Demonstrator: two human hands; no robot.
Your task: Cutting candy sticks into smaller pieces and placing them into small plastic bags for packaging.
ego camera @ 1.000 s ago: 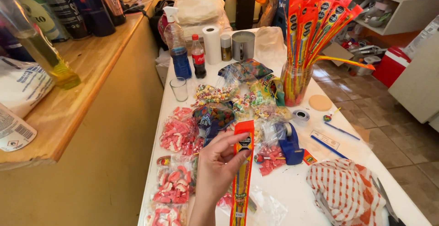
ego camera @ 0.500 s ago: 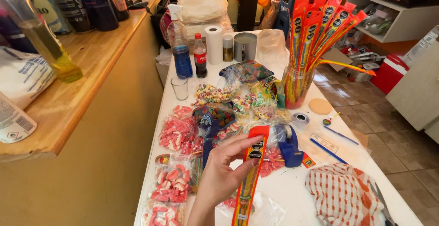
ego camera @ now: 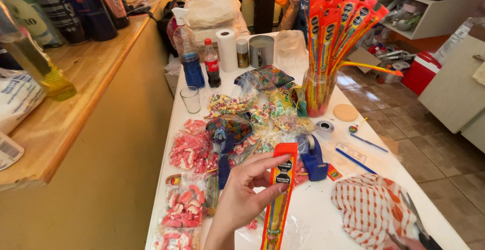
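One long orange candy packet (ego camera: 279, 194) held up over the near part of the white counter (ego camera: 323, 214), just in front of the blue tape dispenser (ego camera: 316, 159), with its lower end hanging down toward some clear plastic wrap. Left hand (ego camera: 242, 194) clenched on this packet near its upper end, thumb and fingertips pinching the two faces, a light grip and only at one place. Of the right hand (ego camera: 410, 244) only a small piece of skin at the bottom edge, beside the orange-and-white striped cloth (ego camera: 376, 209); perhaps resting on something dark there, but impossible to tell if closed or released. Many more packets of the same kind standing upright in a glass jar (ego camera: 318, 91) farther back, fanned out and leaning to the right. Between jar and hand, several bags of coloured sweets, and to the left the bags of red-and-white gummies (ego camera: 188, 149), close together. Also an empty drinking glass (ego camera: 190, 99) near the left edge. Possible trouble: with such a thin pinch, a slip of the long floppy packet down among the bags; with a swing of its free end, a knock against the tape dispenser; with a careless reach toward the top-heavy jar, a tipping of it over the sweets.
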